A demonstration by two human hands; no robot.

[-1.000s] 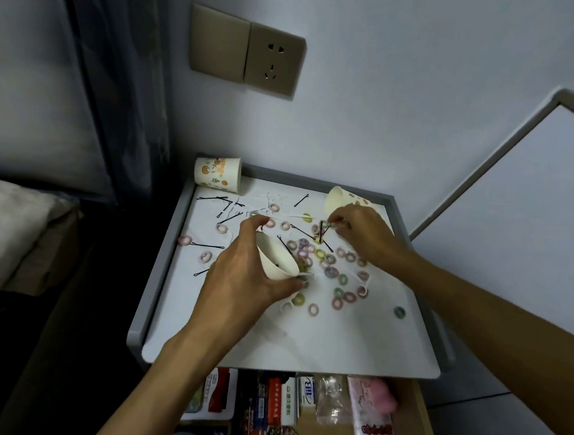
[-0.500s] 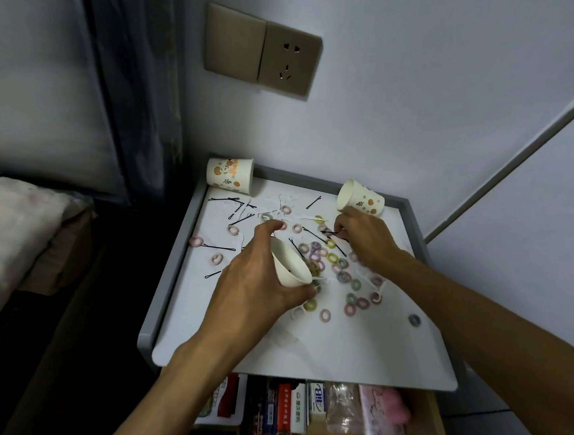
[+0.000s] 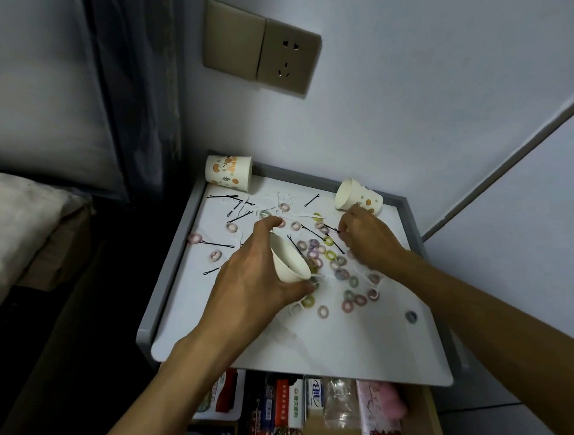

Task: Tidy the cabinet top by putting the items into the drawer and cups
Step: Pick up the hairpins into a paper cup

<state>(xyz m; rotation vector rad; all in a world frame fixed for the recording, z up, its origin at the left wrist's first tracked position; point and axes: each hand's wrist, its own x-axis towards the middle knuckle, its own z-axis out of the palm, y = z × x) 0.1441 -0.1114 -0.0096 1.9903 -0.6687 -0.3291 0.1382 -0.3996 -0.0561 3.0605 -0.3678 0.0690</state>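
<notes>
My left hand [image 3: 257, 276] grips a white paper cup [image 3: 287, 260], tilted with its mouth toward the pile of small coloured hair ties [image 3: 330, 258] in the middle of the white cabinet top [image 3: 337, 345]. My right hand [image 3: 368, 237] hovers over the pile's far side, fingers curled and pinching a black hairpin [image 3: 329, 227]. More black hairpins [image 3: 227, 197] lie scattered at the back left. Two printed cups sit at the back: one upside down [image 3: 228, 172] at the left corner, one on its side [image 3: 357, 196] at the right. The open drawer [image 3: 424, 417] shows below the front edge.
A grey raised rim [image 3: 168, 266] borders the cabinet top on the left, back and right. The drawer holds packets, small boxes and a pink pouch [image 3: 381, 420]. A wall socket [image 3: 287, 59] sits above. A bed [image 3: 6, 229] lies to the left.
My right hand has stayed over the far side of the pile near the tipped cup, working at a hairpin. My left hand keeps the tilted cup beside the hair ties.
</notes>
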